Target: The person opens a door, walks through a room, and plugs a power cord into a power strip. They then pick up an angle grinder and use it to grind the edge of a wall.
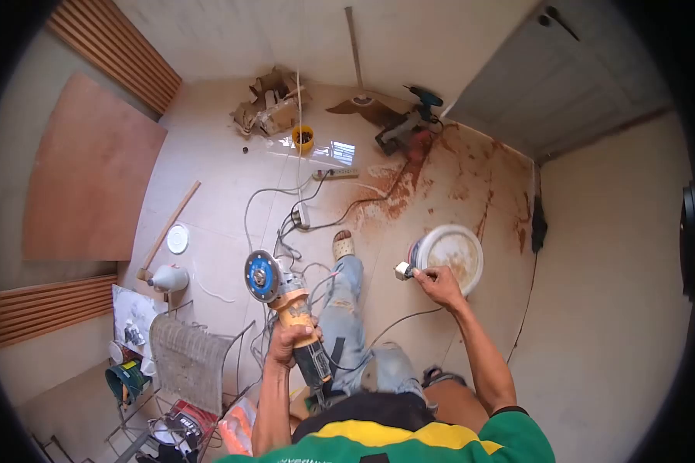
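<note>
My left hand (287, 341) is wrapped round the yellow and black body of an angle grinder (292, 302), which points up and away from me. A blue cutting disc (261, 275) is fitted at its head and faces me. With closed fingers, my right hand (442, 285) grips a small whitish plug (402, 270) at the end of a black cord (390, 328). Just beyond that hand stands a white bucket (454, 258) with a dirty lid. Ahead of my foot, a power strip (337, 174) lies on the floor, and cords trail from it.
Reddish dust covers the floor beside a power tool (401, 133) near the door (579, 69). A yellow tub (303, 139), a broom (361, 100) and torn cardboard (274, 104) are at the far wall. At left are a hammer (170, 228), a jug (170, 278) and a metal-framed chair (189, 359).
</note>
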Demonstrator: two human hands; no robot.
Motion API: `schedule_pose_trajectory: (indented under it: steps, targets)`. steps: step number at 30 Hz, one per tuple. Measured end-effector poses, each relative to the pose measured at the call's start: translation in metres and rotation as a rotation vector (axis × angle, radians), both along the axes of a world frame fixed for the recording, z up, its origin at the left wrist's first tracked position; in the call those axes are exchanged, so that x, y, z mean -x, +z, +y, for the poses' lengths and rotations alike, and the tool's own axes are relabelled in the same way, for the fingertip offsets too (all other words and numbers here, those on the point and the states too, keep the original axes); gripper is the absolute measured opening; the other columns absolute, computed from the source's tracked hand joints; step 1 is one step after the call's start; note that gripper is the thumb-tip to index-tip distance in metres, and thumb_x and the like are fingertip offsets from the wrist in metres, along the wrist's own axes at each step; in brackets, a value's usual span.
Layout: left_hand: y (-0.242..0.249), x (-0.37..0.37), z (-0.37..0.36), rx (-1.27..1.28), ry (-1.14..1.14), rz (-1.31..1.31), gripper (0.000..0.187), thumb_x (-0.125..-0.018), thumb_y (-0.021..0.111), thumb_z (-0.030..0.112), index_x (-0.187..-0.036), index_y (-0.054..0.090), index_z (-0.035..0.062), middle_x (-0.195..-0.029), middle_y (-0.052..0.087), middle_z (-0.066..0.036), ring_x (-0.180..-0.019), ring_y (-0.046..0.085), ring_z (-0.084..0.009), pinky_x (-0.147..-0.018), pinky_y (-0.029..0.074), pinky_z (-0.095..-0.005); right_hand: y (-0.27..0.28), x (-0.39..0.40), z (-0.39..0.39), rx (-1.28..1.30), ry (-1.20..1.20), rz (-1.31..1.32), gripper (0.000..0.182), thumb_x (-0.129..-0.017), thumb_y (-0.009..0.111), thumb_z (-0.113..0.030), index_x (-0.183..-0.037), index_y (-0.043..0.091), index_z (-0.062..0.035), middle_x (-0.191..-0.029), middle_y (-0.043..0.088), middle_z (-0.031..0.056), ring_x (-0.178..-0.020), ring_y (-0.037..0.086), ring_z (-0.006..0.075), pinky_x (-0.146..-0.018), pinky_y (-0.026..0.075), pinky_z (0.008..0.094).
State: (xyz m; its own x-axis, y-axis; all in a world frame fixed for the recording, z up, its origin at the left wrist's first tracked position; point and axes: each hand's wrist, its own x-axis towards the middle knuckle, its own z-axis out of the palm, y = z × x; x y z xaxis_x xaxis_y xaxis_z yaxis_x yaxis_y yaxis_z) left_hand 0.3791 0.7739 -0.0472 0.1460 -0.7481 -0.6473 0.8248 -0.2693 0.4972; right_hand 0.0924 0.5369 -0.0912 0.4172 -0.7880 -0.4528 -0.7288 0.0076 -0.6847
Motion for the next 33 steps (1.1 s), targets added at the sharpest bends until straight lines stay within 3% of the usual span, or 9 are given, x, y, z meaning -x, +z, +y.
schedule_pose_trajectory:
  steps: [3,8,10,11,13,17,19,23,33]
  targets:
    - [-0.033,-0.018,-0.066,-0.105,-0.019,0.057,0.044,-0.066,0.067,0.006,-0.105,0.050,-0.0032,-0.086,0.059,-0.012,-0.071,0.064,-0.0245,-0.066,0.058,-0.0383,-0.080,-0.040,-0.076,0.041,0.071,-0.020,0.043,-0.088,0.062,-0.035,-0.074,0.065,0.0050,-0.052,0.051,0.0095,-0.049,0.038,0.0184,-0.049,0.035,0.0373]
    - [-0.118,-0.027,-0.144,-0.290,-0.017,0.044,0.031,-0.068,0.067,0.005,-0.095,0.057,-0.0054,-0.077,0.061,-0.013,-0.066,0.065,-0.0249,-0.065,0.058,-0.0371,-0.198,-0.122,-0.211,-0.219,0.081,-0.029,0.035,-0.088,0.062,-0.029,-0.075,0.063,0.0038,-0.059,0.056,0.0186,-0.058,0.059,0.0272,-0.057,0.045,0.0388]
    - [-0.154,-0.018,-0.153,-0.333,0.030,0.052,0.031,-0.068,0.066,0.005,-0.095,0.056,-0.0055,-0.077,0.061,-0.013,-0.066,0.065,-0.0255,-0.065,0.058,-0.0375,-0.258,-0.144,-0.237,0.269,0.271,-0.081,0.026,-0.087,0.060,-0.024,-0.083,0.066,0.0015,-0.074,0.063,0.0230,-0.077,0.065,0.0368,-0.067,0.049,0.0414]
    - [-0.170,-0.013,-0.159,-0.378,0.081,0.062,0.030,-0.068,0.066,0.005,-0.095,0.056,-0.0055,-0.077,0.061,-0.013,-0.066,0.066,-0.0261,-0.065,0.058,-0.0378,-0.289,-0.156,-0.255,0.240,0.282,-0.073,0.026,-0.087,0.060,-0.024,-0.083,0.066,0.0015,-0.074,0.063,0.0230,-0.077,0.065,0.0368,-0.067,0.049,0.0414]
    - [-0.204,-0.006,-0.168,-0.416,0.091,0.132,0.032,-0.069,0.065,0.005,-0.099,0.055,-0.0042,-0.081,0.061,-0.014,-0.071,0.066,-0.0280,-0.065,0.058,-0.0387,-0.353,-0.179,-0.286,0.105,0.231,0.369,0.023,-0.087,0.061,-0.021,-0.098,0.068,-0.0016,-0.090,0.065,0.0243,-0.089,0.061,0.0420,-0.075,0.049,0.0443]
    - [-0.247,0.013,-0.180,-0.473,0.326,0.288,0.040,-0.070,0.064,0.006,-0.107,0.051,-0.0004,-0.093,0.058,-0.013,-0.085,0.064,-0.0300,-0.079,0.055,-0.0448,-0.437,-0.219,-0.320,-0.005,0.255,0.311,0.031,-0.085,0.063,-0.023,-0.109,0.066,-0.0034,-0.103,0.063,0.0246,-0.101,0.059,0.0410,-0.085,0.046,0.0476]
    - [-0.259,0.023,-0.193,-0.463,0.507,0.420,0.041,-0.069,0.064,0.009,-0.106,0.050,0.0011,-0.095,0.056,-0.011,-0.088,0.061,-0.0291,-0.087,0.052,-0.0481,-0.484,-0.223,-0.335,0.117,0.331,0.227,0.031,-0.086,0.063,-0.023,-0.110,0.065,-0.0034,-0.105,0.063,0.0245,-0.100,0.059,0.0412,-0.085,0.046,0.0469]
    - [-0.273,0.039,-0.209,-0.397,0.709,0.468,0.038,-0.070,0.062,0.002,-0.107,0.051,0.0007,-0.095,0.056,-0.014,-0.088,0.061,-0.0320,-0.093,0.047,-0.0564,-0.508,-0.244,-0.349,0.068,0.393,0.241,0.030,-0.087,0.062,-0.023,-0.109,0.066,-0.0026,-0.102,0.064,0.0243,-0.097,0.060,0.0410,-0.081,0.047,0.0454]
    - [-0.278,0.040,-0.217,-0.405,0.656,0.509,0.041,-0.069,0.065,0.007,-0.106,0.050,0.0046,-0.097,0.054,-0.011,-0.093,0.058,-0.0295,-0.095,0.045,-0.0535,-0.523,-0.263,-0.356,0.065,0.467,0.287,0.026,-0.086,0.061,-0.022,-0.099,0.067,0.0000,-0.090,0.064,0.0261,-0.089,0.062,0.0408,-0.075,0.048,0.0443]
